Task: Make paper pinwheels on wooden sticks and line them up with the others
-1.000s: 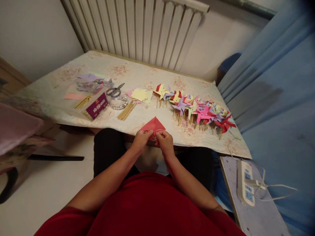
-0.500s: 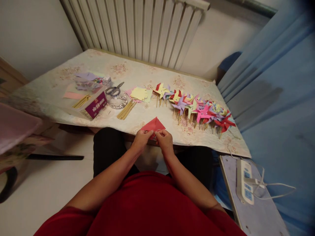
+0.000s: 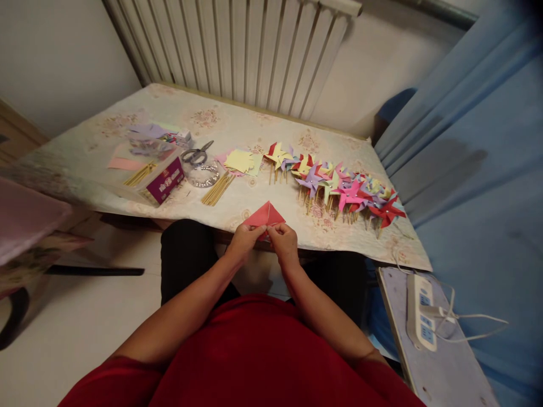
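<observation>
A red paper square, with a line running down from its upper corner, is held at the table's front edge. My left hand pinches it from the left, and my right hand pinches it from the right. Both thumbs and fingertips meet near its middle; the lower part is mostly hidden by the fingers. Beyond it lie a bundle of thin sticks and a stack of cut paper squares. Finished paper pinwheels on sticks crowd the right side.
Scissors lie behind a round clear dish of small shiny pieces. A clear box with a purple label holds sticks at the left. A power strip with a white cable rests on a board at the right.
The line down the red paper's middle shows lighter and wider now, like a slit. My hands have barely moved and keep their pinch.
</observation>
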